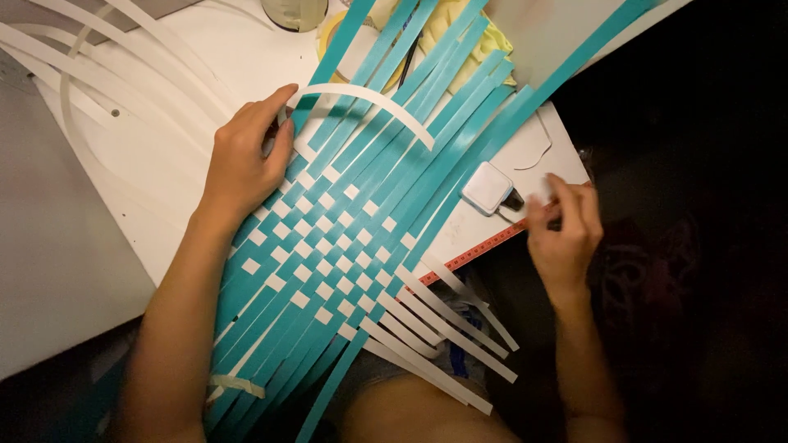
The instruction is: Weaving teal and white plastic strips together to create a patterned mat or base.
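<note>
A white counter (172,156) fills the upper left of the view, its edge running down toward the person's lap, with deep shadow to the right and below. Spread across it, and overhanging that edge, lies the largest thing here: a woven mat of teal strips (328,246), the long teal bands fanning out toward the top right and bottom left, with white strips crossing them to make a checkered patch in the middle. Loose white strips (123,57) curve over the counter at the upper left, and the free ends of the woven white ones (447,328) stick out past the mat at the lower right. A yellow cloth (472,33) shows under the teal bands near the top. A red measuring tape (484,246) runs along the counter's edge beside the mat. A small white square device (487,187) sits near that edge, just beside the right side of the mat.

The left hand (246,156) rests on the left side of the mat, its thumb and fingers pinching the end of an arched white strip (369,102) that bows up over the teal bands. The right hand (566,230) is off the counter's edge, fingers drawn together on the red tape's end near a small dark object (513,201); whether it truly grips the tape cannot be told.
</note>
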